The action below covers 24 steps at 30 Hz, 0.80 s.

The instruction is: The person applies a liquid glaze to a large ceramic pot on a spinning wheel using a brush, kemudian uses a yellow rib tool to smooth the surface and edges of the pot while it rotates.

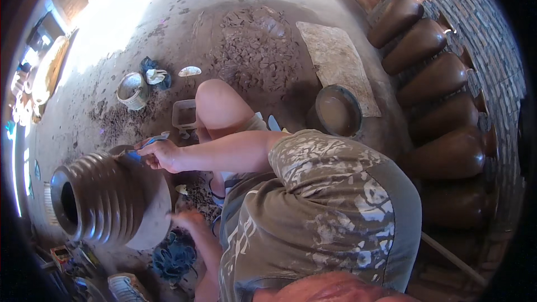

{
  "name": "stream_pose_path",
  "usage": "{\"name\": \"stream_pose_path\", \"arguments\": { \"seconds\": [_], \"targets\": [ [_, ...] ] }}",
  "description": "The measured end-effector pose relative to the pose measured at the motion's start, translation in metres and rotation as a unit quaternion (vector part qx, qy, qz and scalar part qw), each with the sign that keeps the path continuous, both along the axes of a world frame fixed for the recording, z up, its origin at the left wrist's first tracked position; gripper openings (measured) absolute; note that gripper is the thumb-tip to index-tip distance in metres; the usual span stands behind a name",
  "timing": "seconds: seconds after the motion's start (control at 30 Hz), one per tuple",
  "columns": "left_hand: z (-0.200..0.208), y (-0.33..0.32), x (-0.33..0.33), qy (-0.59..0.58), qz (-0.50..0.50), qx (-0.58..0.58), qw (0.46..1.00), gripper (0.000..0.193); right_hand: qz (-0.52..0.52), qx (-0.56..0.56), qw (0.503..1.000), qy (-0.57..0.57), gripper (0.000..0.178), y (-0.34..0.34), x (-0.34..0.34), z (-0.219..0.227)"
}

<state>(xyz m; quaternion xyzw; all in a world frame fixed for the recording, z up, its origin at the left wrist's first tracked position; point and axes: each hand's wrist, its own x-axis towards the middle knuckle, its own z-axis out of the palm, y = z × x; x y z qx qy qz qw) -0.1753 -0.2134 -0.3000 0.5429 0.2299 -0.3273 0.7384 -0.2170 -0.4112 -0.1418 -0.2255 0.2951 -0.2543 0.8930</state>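
Head view: A person's right hand (162, 155) closes around a blue piece (134, 156), pressed to the side of a ribbed clay pot (106, 198), which lies just beyond the fingertips. The left hand (190, 220) is near the pot's lower edge; blur hides whether it touches or grips anything. The pot's dark mouth faces picture left, with open floor (120, 81) past its upper side. On the other side, 1 knee (219, 100) and a small tub (174, 113) crowd the right forearm; a bunched dark-blue heap (174, 257) sits near the left hand. Farther out are a pail (134, 102), spread wet clay (254, 50), a pale sheet (338, 64), a bucket (316, 113) and at least 5 brown jars (433, 81).
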Motion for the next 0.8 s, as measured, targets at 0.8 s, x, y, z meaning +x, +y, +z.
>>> {"name": "stream_pose_path", "arguments": {
  "seconds": [0.8],
  "targets": [
    [0.015,0.056,0.084,-0.105,0.23,0.025,0.967,0.079,0.029,-0.174,0.984,-0.023,0.029,0.005,0.003,0.032]
  ]
}}
